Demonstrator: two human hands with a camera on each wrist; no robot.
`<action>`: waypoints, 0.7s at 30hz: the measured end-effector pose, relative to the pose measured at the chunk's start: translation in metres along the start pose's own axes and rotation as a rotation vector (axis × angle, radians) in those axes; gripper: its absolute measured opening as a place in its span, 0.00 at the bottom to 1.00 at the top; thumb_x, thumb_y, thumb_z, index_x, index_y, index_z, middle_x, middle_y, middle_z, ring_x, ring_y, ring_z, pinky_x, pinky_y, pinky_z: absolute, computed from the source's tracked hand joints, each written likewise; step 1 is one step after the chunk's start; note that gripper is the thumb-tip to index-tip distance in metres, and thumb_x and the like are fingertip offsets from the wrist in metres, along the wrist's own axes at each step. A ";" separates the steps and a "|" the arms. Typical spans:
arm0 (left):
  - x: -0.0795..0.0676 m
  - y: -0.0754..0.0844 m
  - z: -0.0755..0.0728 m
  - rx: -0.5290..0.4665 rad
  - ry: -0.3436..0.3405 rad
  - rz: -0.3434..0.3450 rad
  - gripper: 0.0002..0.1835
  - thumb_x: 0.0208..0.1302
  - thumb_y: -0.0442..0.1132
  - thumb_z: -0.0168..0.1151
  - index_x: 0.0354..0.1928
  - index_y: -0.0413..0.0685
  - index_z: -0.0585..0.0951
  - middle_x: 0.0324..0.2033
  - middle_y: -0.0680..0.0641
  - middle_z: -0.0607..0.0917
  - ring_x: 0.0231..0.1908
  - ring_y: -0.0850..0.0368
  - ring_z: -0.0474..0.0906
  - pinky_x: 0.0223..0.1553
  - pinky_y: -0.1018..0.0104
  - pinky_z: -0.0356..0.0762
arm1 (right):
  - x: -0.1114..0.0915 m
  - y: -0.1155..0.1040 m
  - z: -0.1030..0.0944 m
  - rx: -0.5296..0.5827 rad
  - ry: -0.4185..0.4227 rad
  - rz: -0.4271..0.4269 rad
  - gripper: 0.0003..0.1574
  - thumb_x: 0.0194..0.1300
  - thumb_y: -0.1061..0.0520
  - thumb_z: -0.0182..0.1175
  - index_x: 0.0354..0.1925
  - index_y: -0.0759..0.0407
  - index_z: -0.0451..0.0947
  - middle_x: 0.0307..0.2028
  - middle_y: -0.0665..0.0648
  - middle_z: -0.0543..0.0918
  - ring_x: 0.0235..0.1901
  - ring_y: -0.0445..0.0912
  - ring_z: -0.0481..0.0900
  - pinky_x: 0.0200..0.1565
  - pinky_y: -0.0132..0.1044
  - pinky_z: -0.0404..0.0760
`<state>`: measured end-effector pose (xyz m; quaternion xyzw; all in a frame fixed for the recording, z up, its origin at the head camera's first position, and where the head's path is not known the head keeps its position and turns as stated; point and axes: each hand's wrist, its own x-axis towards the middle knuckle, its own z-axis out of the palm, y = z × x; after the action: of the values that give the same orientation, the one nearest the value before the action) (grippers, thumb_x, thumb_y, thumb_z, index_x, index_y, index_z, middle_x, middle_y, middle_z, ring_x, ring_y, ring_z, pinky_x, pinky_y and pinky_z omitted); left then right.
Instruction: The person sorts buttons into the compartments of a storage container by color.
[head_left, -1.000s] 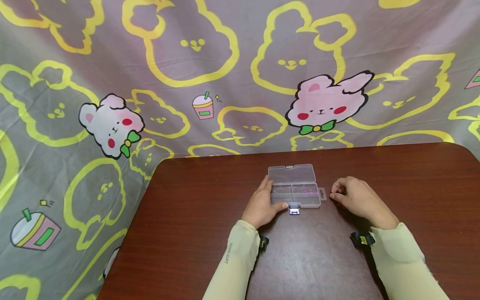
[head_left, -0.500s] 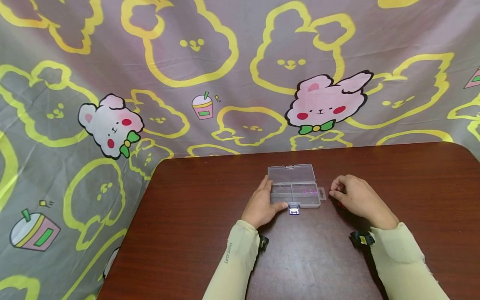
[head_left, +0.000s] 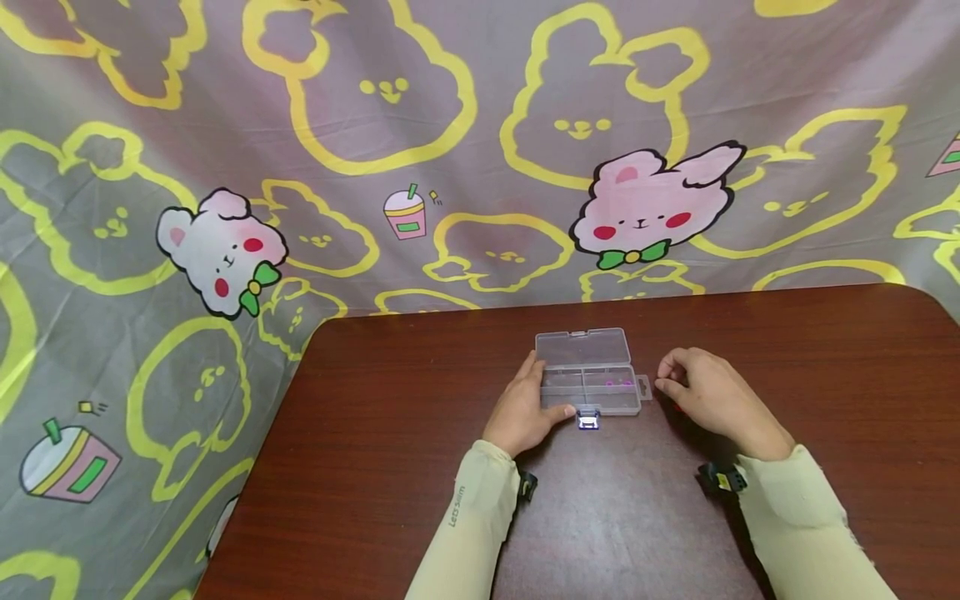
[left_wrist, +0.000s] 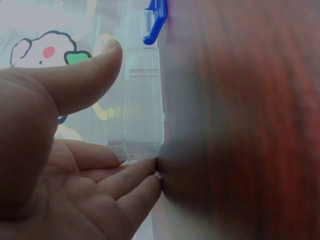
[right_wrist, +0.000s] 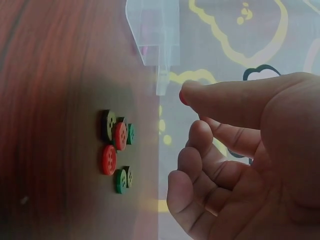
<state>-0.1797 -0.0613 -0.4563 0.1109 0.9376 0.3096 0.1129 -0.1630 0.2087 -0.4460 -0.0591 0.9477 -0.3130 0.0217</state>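
Grip on the right is raised above the counter, pinching a red piece between thumb and forefinger; only its edge shows at the thumb tip, and its full shape cannot be told. The other three fingers are loosely bent. Pinch and piece are just beside the tab at the right end of a clear box. The left grip is unclenched and rests against the box at its left end, fingers extended along that side and thumb along the front, near the blue latch. The lid is folded back on the far side. A divider splits the inside, with small purple bits in the right half. Below the right grip, near the box, buttons lie flat close together: two red, two green, the rest darker. All this is on a brown wooden counter. Both arms wear pale yellow sleeves, with a black strap at the right wrist. Behind hangs a grey cloth printed with rabbits and yellow outlines.
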 end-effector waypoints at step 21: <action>0.000 0.000 0.000 0.010 0.002 0.004 0.46 0.63 0.51 0.72 0.76 0.40 0.61 0.79 0.46 0.53 0.74 0.48 0.59 0.69 0.54 0.64 | 0.000 -0.011 0.005 0.000 0.038 -0.068 0.05 0.65 0.63 0.65 0.34 0.59 0.77 0.27 0.54 0.74 0.30 0.49 0.71 0.31 0.40 0.70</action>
<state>-0.1796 -0.0609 -0.4566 0.1130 0.9390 0.3054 0.1108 -0.1619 0.1968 -0.4432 -0.0853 0.9453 -0.3146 -0.0070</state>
